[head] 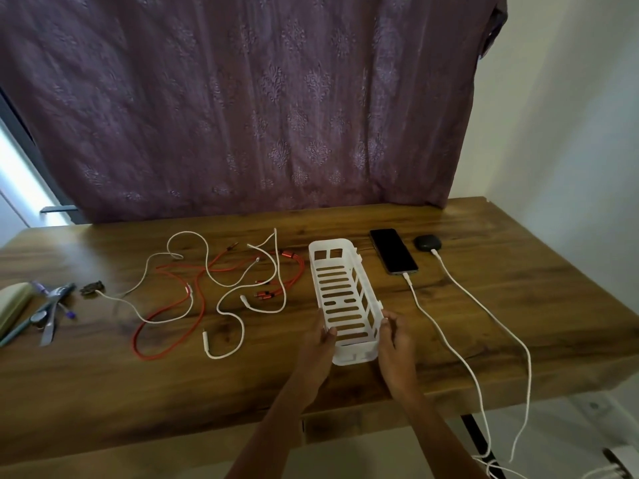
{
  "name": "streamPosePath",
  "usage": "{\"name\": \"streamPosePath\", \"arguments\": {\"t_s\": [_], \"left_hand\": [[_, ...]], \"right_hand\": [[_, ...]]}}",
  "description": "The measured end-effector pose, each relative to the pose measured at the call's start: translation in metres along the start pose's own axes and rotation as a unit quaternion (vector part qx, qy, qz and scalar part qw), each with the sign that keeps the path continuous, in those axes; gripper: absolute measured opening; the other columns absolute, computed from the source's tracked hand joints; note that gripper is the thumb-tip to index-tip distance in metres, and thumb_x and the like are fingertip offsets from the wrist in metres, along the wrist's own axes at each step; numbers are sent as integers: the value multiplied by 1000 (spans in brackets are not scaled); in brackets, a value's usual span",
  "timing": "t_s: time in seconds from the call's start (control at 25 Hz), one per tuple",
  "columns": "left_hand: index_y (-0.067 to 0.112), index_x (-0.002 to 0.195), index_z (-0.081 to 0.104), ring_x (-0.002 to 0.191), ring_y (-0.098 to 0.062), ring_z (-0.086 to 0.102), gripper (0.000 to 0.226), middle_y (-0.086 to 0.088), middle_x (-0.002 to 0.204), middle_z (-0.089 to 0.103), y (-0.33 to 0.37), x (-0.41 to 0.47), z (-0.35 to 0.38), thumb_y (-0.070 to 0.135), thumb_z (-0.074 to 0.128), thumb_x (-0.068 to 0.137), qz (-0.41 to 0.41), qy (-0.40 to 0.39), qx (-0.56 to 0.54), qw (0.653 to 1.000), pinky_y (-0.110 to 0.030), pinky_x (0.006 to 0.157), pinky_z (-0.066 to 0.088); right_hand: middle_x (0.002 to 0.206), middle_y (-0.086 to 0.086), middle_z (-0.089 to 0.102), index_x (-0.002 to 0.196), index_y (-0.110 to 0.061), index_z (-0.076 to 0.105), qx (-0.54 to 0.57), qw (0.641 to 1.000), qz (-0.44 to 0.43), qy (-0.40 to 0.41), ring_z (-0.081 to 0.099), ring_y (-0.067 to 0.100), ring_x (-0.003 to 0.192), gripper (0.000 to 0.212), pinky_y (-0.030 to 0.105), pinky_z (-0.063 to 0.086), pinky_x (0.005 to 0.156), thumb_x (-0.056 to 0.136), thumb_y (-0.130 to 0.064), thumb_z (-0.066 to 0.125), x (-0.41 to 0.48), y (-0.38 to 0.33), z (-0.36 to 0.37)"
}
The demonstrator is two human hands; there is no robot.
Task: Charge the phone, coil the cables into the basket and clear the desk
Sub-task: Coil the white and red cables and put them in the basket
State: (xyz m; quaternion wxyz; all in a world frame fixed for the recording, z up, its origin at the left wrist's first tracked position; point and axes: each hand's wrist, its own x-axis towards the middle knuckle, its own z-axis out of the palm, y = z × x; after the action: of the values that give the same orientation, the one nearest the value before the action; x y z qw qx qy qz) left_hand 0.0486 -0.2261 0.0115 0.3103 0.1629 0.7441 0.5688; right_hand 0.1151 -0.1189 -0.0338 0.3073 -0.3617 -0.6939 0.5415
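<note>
A long white slotted basket [340, 267] lies on the wooden desk [484, 305], near the middle. My left hand [320, 347] grips its near left wall and my right hand [394, 340] grips its near right wall. The basket looks empty. To its right lies a black phone [393, 249] with a white charging cable [439, 337] plugged into its near end. A small black earbud case [427, 243] sits beyond, with a second white cable [484, 302] plugged in. Left of the basket, loose white cables [226, 314] and red cables [166, 312] lie tangled.
At the desk's left edge lie a pale green case [12, 302], pens and scissors [52, 312] and a small dark object [91, 288]. A purple patterned curtain [242, 98] hangs behind the desk. Both charging cables drop over the front right edge to the floor.
</note>
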Motion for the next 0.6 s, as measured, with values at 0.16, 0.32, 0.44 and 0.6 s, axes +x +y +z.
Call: {"name": "streamPosePath", "arguments": {"t_s": [0.16, 0.32, 0.44, 0.6], "left_hand": [[21, 137, 34, 126, -18, 46, 42, 2, 134, 50, -5, 3, 2, 18, 39, 96, 21, 18, 23, 999, -32, 101, 41], [23, 142, 25, 113, -22, 57, 50, -2, 124, 59, -16, 1, -7, 24, 42, 95, 37, 76, 48, 995, -38, 95, 50], [20, 138, 37, 89, -11, 62, 44, 5, 100, 64, -23, -5, -32, 20, 44, 95, 69, 144, 56, 986, -28, 77, 50], [13, 122, 56, 100, -14, 59, 33, 1, 108, 63, -42, -13, -76, 5, 49, 91, 84, 240, 40, 966, -26, 83, 44]], "right_hand": [[101, -4, 56, 119, -13, 48, 1, 1000, 1, 0, 62, 16, 95, 25, 12, 47, 60, 97, -20, 39, 1, 2, 1], [120, 2, 54, 124, -19, 44, -36, 997, -61, 20, 56, 22, 113, 41, 26, 55, 76, 92, -45, 42, 3, -10, 4], [133, 4, 47, 123, -20, 44, -61, 981, -182, 10, 47, 19, 123, 51, 31, 52, 89, 85, -54, 40, 6, -39, 22], [137, -4, 44, 116, -31, 47, -64, 955, -277, -87, 33, 7, 132, 29, 19, 30, 104, 90, -42, 42, -3, -68, 75]]}}
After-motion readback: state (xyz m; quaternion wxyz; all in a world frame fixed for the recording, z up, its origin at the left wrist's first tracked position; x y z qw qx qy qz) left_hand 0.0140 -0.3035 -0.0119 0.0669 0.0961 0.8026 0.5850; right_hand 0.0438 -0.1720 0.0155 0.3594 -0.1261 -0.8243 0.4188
